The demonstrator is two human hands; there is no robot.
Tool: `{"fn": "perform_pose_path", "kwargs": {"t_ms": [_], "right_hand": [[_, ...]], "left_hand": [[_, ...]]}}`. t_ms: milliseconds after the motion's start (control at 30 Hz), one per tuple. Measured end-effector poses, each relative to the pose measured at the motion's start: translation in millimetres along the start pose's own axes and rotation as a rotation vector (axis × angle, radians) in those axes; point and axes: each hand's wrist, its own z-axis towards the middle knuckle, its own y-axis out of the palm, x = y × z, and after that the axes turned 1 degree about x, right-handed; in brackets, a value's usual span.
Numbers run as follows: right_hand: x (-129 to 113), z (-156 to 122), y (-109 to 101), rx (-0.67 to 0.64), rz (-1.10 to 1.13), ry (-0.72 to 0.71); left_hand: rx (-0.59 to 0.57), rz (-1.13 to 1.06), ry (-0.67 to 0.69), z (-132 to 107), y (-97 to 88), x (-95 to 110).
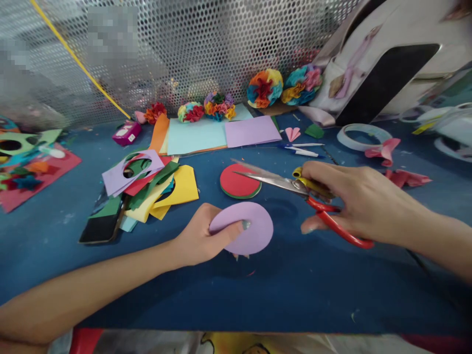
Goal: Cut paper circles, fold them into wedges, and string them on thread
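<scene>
Lilac paper circle (254,228) firmly gripped in the left hand (201,235), sitting around 6 o'clock on the blue desk (236,300). Right hand (363,204) is clenched around red-handled scissors (320,211) (blades wide open, btw) at 3 o'clock, tips just over a stacked red paper disc (236,181) at 12. Cut-up yellow card (180,189) lies at 10.
</scene>
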Motion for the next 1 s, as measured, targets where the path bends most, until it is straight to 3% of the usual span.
{"fn": "perform_pose_path", "kwargs": {"t_ms": [133, 333, 633, 1000], "right_hand": [[-2.2, 2.6, 0.8, 0.04, -0.088, -0.073], [-5.3, 1.5, 6.1, 0.018, -0.123, -0.105], [-5.0, -1.1, 8.0, -0.005, -0.108, -0.094], [-4.0, -1.8, 2.2, -0.013, -0.115, -0.079]], "left_hand": [[-0.038, 0.074, 0.05, 0.0, -1.0, -0.6], [0.012, 0.39, 0.368, 2.8, -3.9, -7.6], [-0.002, 0.363, 0.277, 1.6, -1.2, -1.7], [0.039, 0.45, 0.35, 3.2, -2.9, -4.2]]}}
